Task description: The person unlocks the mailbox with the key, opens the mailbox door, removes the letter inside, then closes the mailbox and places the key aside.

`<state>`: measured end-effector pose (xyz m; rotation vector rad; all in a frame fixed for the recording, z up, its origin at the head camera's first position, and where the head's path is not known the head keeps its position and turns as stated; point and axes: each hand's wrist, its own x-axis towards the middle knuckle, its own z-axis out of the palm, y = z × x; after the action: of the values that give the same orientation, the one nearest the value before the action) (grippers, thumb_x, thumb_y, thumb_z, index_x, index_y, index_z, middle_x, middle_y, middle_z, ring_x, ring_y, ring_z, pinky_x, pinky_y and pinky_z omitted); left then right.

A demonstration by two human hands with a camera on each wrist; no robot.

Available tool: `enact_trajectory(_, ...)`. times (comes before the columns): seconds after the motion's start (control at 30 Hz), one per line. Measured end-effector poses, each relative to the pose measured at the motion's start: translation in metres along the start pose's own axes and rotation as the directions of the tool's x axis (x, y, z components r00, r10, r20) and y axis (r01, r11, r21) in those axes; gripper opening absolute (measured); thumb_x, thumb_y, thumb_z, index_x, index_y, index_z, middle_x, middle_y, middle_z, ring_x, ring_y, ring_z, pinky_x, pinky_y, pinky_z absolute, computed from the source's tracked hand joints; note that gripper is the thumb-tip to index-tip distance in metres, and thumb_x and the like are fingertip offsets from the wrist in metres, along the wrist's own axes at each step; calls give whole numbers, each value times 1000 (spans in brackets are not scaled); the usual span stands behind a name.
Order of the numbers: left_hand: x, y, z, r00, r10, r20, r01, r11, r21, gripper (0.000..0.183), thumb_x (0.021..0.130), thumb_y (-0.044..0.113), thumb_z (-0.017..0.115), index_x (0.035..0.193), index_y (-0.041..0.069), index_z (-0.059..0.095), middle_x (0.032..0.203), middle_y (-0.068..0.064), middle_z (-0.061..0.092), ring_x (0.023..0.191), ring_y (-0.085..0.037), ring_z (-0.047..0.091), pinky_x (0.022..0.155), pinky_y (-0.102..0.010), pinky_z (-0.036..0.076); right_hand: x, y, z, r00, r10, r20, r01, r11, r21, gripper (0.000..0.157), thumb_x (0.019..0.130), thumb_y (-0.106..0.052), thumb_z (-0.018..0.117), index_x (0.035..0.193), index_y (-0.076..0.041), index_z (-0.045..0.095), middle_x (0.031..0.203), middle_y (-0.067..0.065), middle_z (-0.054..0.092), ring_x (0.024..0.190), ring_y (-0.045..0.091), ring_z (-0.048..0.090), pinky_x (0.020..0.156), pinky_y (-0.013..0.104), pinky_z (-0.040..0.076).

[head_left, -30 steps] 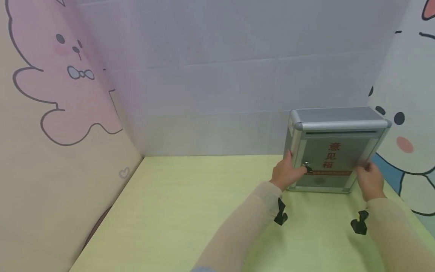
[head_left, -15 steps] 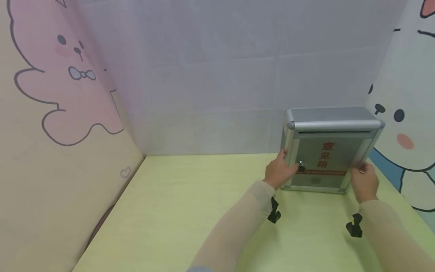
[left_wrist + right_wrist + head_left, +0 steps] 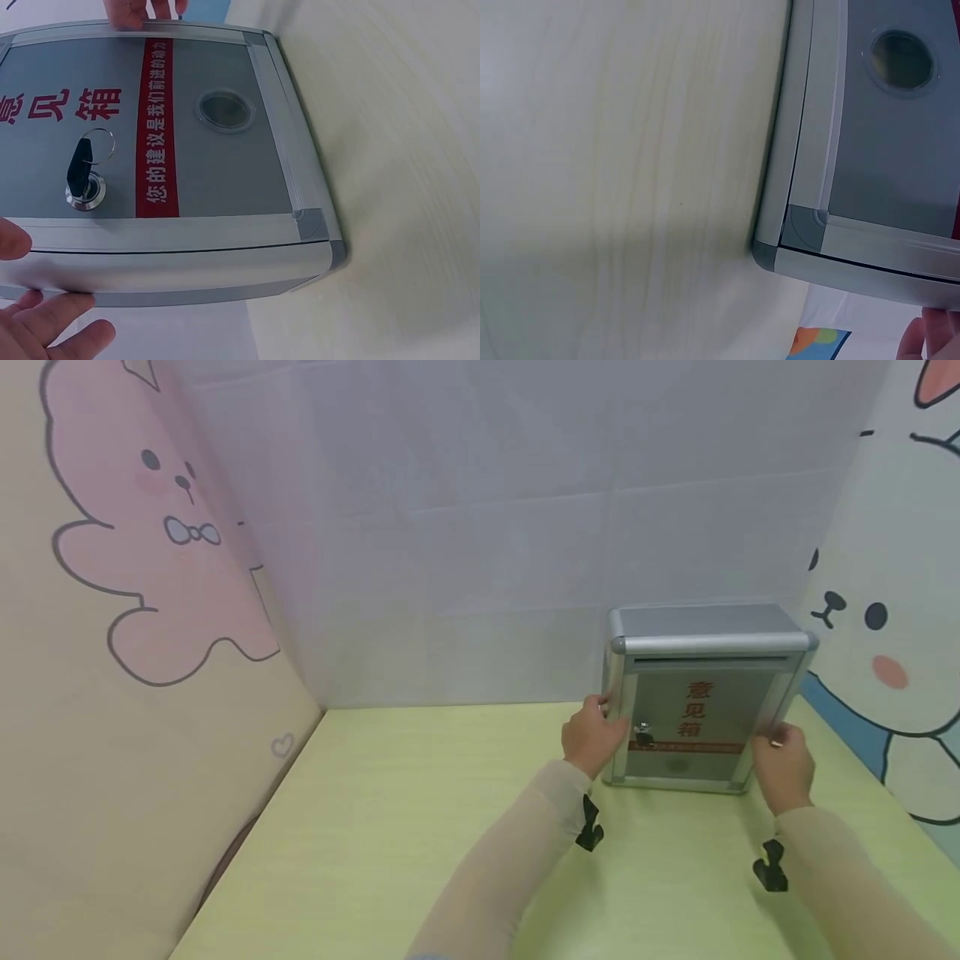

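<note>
A silver metal suggestion box with red Chinese characters and a top slot stands upright on the table's right side. My left hand grips its left side frame, thumb towards the front and fingers round the side. On the opposite side, my right hand holds the right frame near the lower half. A key with a ring sits in the lock on the front panel, near the left hand. The right wrist view has the box's lower corner and a few right-hand fingers at its edge.
The pale yellow-green table stretches left and in front of the box. A whitish back wall rises behind it. Printed side walls flank the table, with a pink bear left and a white rabbit right.
Both hands and the suggestion box have shifted left along the table, away from the rabbit wall. The grip on both sides stays much the same. The head view has shifted slightly.
</note>
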<state>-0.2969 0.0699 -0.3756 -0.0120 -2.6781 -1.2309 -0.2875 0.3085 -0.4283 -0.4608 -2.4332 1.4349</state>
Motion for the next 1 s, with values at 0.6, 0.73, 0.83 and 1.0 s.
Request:
enact_trajectory(0.6, -5, -29, -36, 999, -25, -38, 25, 1000, 10, 24, 82, 25, 63, 101, 11, 61, 94, -2, 72, 72, -20, 61, 60, -31, 39, -27, -15, 27, 997, -68, 46, 68, 998, 16, 51, 94, -15, 37, 136, 14, 30, 134, 35, 41, 114, 44, 46, 79, 43, 40)
enact_trajectory(0.73, -7, -38, -45, 998, -25, -51, 26, 1000, 13, 23, 82, 25, 63, 100, 11, 61, 93, -2, 72, 71, -20, 62, 58, -30, 39, -35, -20, 33, 993, -92, 73, 91, 996, 19, 50, 94, -14, 37, 135, 14, 31, 134, 35, 41, 114, 43, 47, 78, 42, 41)
enact_trajectory(0.83, -10, -44, -52, 998, -19, -61, 21, 999, 28, 22, 82, 25, 63, 98, 11, 61, 90, -1, 72, 74, -19, 64, 59, -29, 40, -40, -23, 37, 991, -100, 89, 99, 995, 21, 50, 95, -15, 37, 136, 14, 30, 135, 35, 41, 114, 43, 47, 79, 44, 41)
enact_trajectory(1.0, -13, -53, -61, 998, -16, -67, 19, 999, 41, 22, 80, 26, 64, 98, 12, 61, 87, 0, 72, 75, -19, 63, 61, -29, 40, -48, -28, 44, 990, -113, 89, 112, 994, 22, 49, 95, -15, 38, 134, 13, 32, 134, 35, 42, 113, 44, 47, 81, 46, 40)
